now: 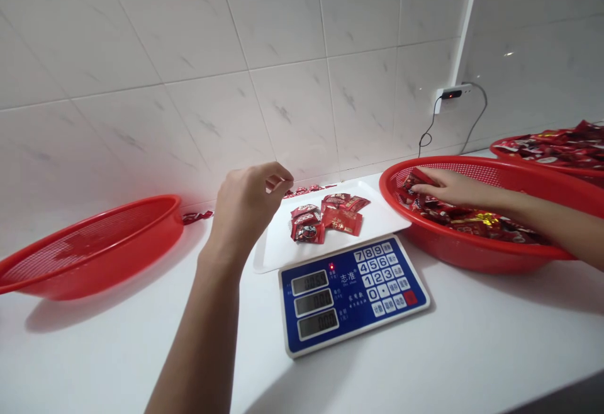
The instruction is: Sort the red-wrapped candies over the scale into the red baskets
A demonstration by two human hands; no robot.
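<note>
My left hand (250,203) hovers above the left edge of the white scale tray (274,253). Its fingers are curled with thumb against fingertips, and the palm faces away, so anything in it is hidden. Several red candy packets (325,219) lie in a small heap on the tray. My right hand (443,187) reaches into the red basket (472,253) on the right. Its fingers are closed round red packets (410,182) at the basket's far left side.
The blue-faced electronic scale (352,294) stands on the white counter with its displays lit. An empty red basket (94,250) leans on the tiled wall at the left. Another basket of packets (552,150) sits at the far right. A plug and cable (453,96) hang on the wall.
</note>
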